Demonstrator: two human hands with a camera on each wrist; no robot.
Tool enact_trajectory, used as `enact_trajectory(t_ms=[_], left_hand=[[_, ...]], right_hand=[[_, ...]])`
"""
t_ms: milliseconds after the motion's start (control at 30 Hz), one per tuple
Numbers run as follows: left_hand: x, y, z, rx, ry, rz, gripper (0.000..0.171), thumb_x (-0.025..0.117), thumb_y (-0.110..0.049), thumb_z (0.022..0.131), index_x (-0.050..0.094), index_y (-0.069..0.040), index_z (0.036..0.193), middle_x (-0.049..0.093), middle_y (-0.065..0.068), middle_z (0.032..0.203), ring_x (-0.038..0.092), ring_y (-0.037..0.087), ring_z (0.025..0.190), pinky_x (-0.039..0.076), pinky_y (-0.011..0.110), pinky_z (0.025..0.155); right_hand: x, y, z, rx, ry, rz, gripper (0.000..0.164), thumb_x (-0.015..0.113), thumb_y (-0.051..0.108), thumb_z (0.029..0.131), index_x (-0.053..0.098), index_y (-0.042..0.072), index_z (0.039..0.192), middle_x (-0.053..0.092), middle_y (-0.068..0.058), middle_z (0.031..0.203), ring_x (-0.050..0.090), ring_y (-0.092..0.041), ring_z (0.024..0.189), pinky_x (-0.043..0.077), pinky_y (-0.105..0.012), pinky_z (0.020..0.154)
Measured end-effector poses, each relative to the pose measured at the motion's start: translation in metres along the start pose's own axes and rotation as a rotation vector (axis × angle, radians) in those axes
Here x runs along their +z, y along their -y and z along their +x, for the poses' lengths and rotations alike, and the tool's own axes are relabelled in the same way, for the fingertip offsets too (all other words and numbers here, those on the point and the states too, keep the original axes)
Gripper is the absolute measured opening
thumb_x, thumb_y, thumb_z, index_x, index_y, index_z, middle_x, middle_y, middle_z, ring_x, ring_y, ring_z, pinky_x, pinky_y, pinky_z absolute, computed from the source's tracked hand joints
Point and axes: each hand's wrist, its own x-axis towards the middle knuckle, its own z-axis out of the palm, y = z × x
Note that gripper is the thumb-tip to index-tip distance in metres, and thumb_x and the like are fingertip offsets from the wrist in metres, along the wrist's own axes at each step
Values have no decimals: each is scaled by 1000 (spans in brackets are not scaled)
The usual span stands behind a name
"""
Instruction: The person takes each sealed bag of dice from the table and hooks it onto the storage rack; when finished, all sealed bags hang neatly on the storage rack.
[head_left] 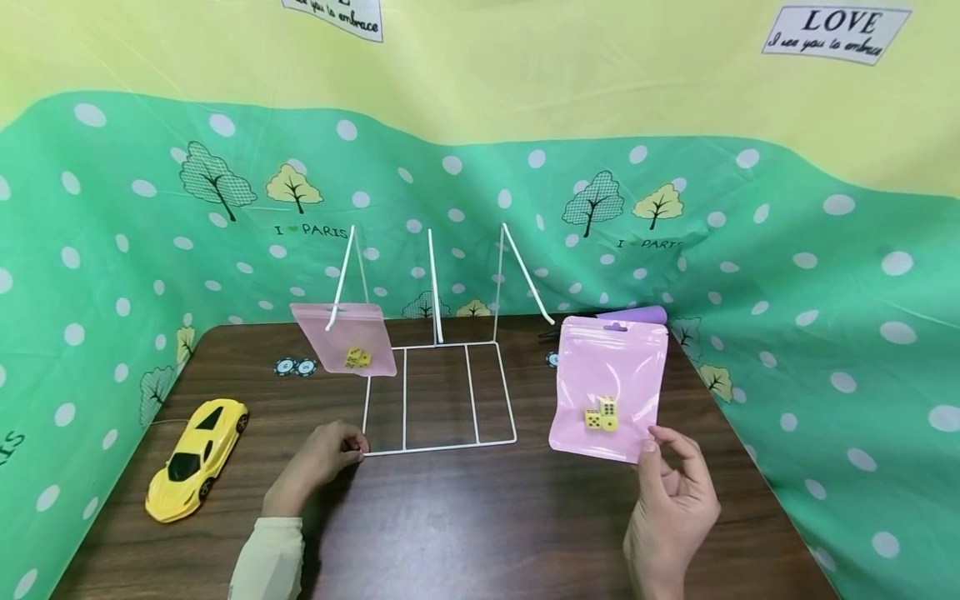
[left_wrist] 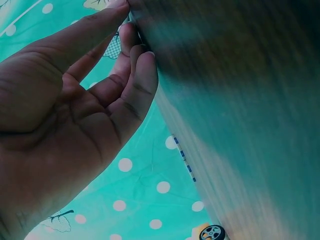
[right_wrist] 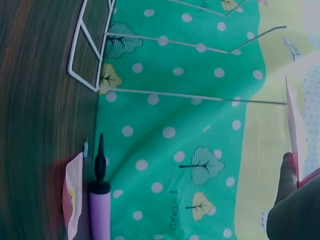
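A white wire display rack (head_left: 441,450) with upright prongs stands on the table. My left hand (head_left: 324,457) pinches its front left corner between thumb and fingers; the left wrist view shows that hand (left_wrist: 85,105) low at the tabletop. My right hand (head_left: 671,508) holds a pink zip bag (head_left: 581,358) with yellow dice (head_left: 602,415) by its lower right corner. That bag is beside the right prong's tip, its hang hole off the prong. Another pink bag (head_left: 337,329) with yellow dice hangs on the left prong. The right wrist view shows the held bag (right_wrist: 295,120) edge-on.
A yellow toy car (head_left: 197,460) sits on the left of the table (head_left: 450,533). Poker chips (head_left: 295,367) lie behind it. At the back right is a purple hand pump (right_wrist: 100,210), with a further pink bag (right_wrist: 73,197) lying beside it. A patterned cloth (head_left: 465,192) surrounds the table.
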Motion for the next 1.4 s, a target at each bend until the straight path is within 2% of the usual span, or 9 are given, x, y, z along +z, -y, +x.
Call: enact_trajectory(t_ms=[233,500,667,833,1067,1233,1400], left_hand=[[0,1,0,-18,2,-2,19,78,8,89,73,-8,83,65,-4,79,57,11,75,50,33,70],[0,0,0,-18,-2,-6,18,78,8,89,73,-8,83,65,-4,79,56,11,75,49,33,70],[-1,-2,-1,-18,0,-13,18,78,9,90,73,-8,84,64,-4,79,56,11,75,49,32,69],[-2,-1,0,-30,9,-21,18,77,9,91,73,-7,83,65,-3,79,56,11,74,49,30,69],[-3,-2,2,-33,14,-29,18,77,9,92,73,-7,84,65,-3,79,56,12,74,48,30,68],[-1,-1,1,-36,17,-26,19,77,8,92,73,-8,84,64,-4,79,56,12,75,49,31,69],[-1,0,1,-47,18,-24,19,76,9,92,73,-8,84,63,-4,79,55,12,75,48,31,69]], right_hand=[[13,-3,-7,-6,51,-40,18,58,-24,96,69,-20,110,66,-22,109,77,-12,73,59,-19,72],[28,-10,-15,-25,142,35,18,57,-25,96,67,-24,111,64,-21,109,77,-14,73,61,-22,74],[40,-16,-23,-4,193,93,18,56,-26,97,64,-26,113,65,-20,109,74,-13,71,60,-22,73],[52,-21,-33,31,217,44,19,56,-24,96,61,-28,114,62,-16,110,71,-7,68,57,-17,70],[64,-23,-44,82,226,-10,21,56,-23,96,58,-29,115,62,-11,111,67,-4,72,54,-15,75],[69,-25,-51,98,235,-45,20,58,-23,96,58,-29,114,62,-9,109,58,-1,65,47,-12,63],[72,-27,-57,111,260,-42,19,57,-23,96,58,-30,114,64,-11,110,56,-1,68,45,-11,61]])
